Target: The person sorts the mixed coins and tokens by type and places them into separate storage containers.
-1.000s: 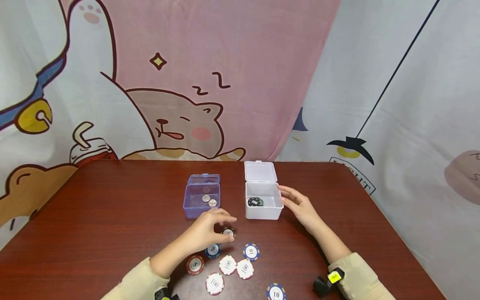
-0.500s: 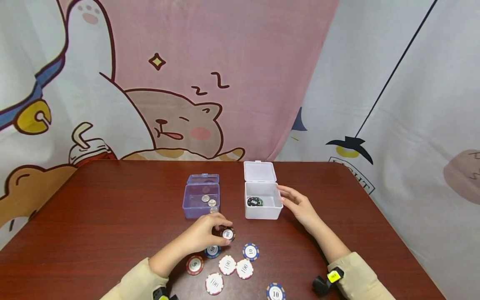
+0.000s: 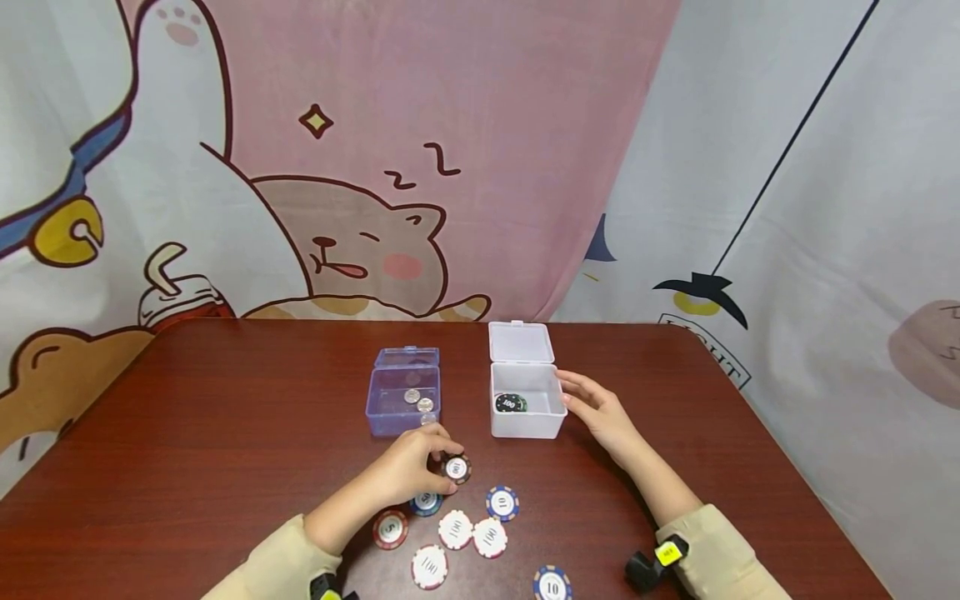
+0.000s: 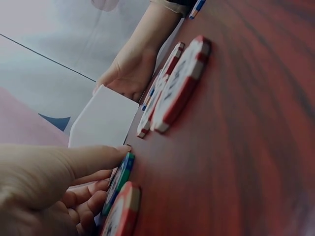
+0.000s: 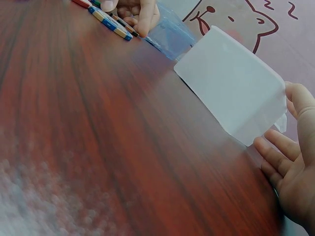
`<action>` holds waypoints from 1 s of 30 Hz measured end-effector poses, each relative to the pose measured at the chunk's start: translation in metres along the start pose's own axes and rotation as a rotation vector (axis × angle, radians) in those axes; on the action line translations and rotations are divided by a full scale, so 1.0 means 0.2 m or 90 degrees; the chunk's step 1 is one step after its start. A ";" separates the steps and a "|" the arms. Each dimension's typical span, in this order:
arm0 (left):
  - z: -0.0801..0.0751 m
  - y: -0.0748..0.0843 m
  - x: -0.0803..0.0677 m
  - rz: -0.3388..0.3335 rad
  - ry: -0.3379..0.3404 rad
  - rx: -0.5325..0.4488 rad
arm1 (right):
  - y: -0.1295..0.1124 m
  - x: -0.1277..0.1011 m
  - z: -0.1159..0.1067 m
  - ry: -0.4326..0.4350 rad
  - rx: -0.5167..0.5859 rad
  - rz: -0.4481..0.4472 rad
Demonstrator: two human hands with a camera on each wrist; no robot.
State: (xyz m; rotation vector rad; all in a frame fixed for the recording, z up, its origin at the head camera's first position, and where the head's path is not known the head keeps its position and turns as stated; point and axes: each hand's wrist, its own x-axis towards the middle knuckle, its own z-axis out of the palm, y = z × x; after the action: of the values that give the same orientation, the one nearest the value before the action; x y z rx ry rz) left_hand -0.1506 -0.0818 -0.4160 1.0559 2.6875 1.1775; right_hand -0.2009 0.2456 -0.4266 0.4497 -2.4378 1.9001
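Dark red wood is stretching across the table [image 3: 187,433], with cartoon-printed curtains hanging behind its far edge. Nearest the person, loose poker chips are lying flat: a blue "10" chip [image 3: 552,585] at the near edge, a white "100" chip [image 3: 429,567] to its left, two more white chips [image 3: 472,533] touching each other just beyond, a red chip [image 3: 390,528] to their left and another blue "10" chip [image 3: 502,502] to their right. A teal-edged chip [image 3: 426,502] is lying partly under the left hand [image 3: 408,467]. That hand is curling its fingers and pinching a black "100" chip [image 3: 455,468] at its left rim, the chip sitting tilted just above the scattered ones, near the middle of the table. Farther on, an open blue clear box [image 3: 402,402] is standing just beyond the left hand, holding a few small silvery pieces. To its right an open white box [image 3: 527,400] is holding one black chip [image 3: 510,403], its lid standing up at the far side. The right hand [image 3: 600,412] is lying with relaxed, spread fingers against the white box's right wall, fingertips touching it.
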 end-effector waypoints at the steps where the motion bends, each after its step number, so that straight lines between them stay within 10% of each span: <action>1: 0.00 0.00 0.00 0.007 0.005 0.003 | 0.00 0.00 0.00 0.000 0.000 0.000; 30: 0.01 0.03 0.03 0.022 0.039 -0.016 | 0.00 0.00 0.00 0.000 -0.004 -0.007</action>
State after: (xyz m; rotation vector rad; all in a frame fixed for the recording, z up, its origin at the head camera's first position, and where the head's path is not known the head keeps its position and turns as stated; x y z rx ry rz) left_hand -0.1504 -0.0735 -0.4118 1.0838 2.7023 1.2665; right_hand -0.2014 0.2455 -0.4275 0.4623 -2.4342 1.8883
